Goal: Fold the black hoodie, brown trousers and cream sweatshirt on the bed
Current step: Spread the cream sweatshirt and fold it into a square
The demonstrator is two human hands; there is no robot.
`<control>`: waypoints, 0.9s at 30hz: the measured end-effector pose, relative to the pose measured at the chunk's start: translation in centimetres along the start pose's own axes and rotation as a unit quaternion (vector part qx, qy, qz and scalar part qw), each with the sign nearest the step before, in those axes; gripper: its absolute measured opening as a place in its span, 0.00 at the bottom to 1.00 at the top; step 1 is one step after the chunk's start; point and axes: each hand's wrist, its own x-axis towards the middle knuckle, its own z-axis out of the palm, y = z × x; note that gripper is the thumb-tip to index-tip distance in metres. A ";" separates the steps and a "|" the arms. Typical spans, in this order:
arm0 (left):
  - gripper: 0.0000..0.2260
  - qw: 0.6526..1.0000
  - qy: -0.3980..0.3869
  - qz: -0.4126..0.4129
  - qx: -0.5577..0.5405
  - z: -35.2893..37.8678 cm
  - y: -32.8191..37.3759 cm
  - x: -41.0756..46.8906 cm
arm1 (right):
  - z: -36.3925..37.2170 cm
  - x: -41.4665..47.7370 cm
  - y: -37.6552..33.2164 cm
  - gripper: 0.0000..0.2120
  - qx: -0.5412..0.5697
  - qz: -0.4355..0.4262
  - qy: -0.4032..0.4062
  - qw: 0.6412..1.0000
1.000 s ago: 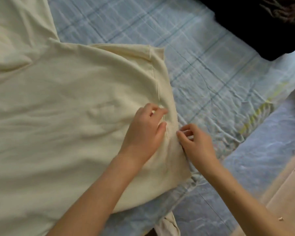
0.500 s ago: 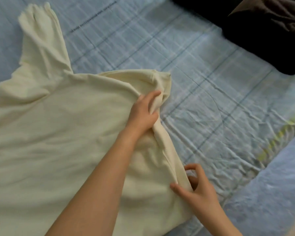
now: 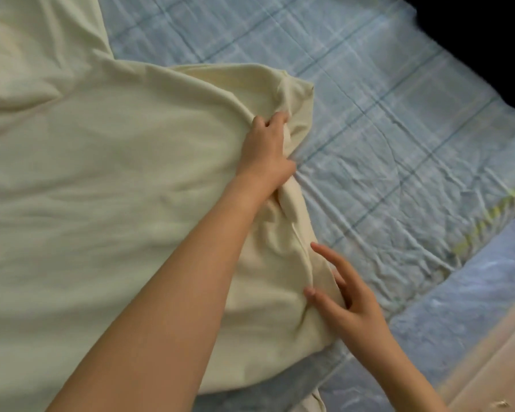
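Cream sweatshirt [image 3: 116, 188] lies spread across the left of the bed [image 3: 399, 144], left hand [image 3: 266, 153] clutching its bunched right edge, right hand [image 3: 351, 304] splayed against the near hem; black garment [image 3: 488, 40] far right.

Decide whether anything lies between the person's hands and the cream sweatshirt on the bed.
Nothing visible does. The left hand grips the cream sweatshirt at its edge, and the right hand touches that edge nearer the camera. The black garment lies apart, top right.
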 end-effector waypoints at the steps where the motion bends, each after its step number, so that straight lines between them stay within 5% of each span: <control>1: 0.32 0.999 -0.005 0.005 -0.051 -0.7 -0.7 -0.3 | 0.1 -0.3 -0.4 0.28 0.022 0.003 -0.007 1.000; 7: 0.33 0.939 0.007 -0.024 -0.343 -6.4 -4.0 -3.1 | 3.1 -2.4 -3.5 0.30 0.092 0.030 -0.029 0.995; 13: 0.39 0.875 0.026 -0.033 -0.483 -16.9 -10.0 -8.0 | 12.5 -5.6 -8.3 0.29 0.055 -0.047 -0.130 0.989; 23: 0.41 0.894 0.070 -0.094 -0.432 -32.5 -26.7 -15.3 | 36.7 -5.0 -8.7 0.33 -0.033 -0.110 -0.231 0.966; 27: 0.28 0.940 0.101 -0.244 -0.214 -31.0 -33.0 -17.1 | 42.5 -4.0 -6.2 0.30 -0.122 -0.090 -0.285 0.947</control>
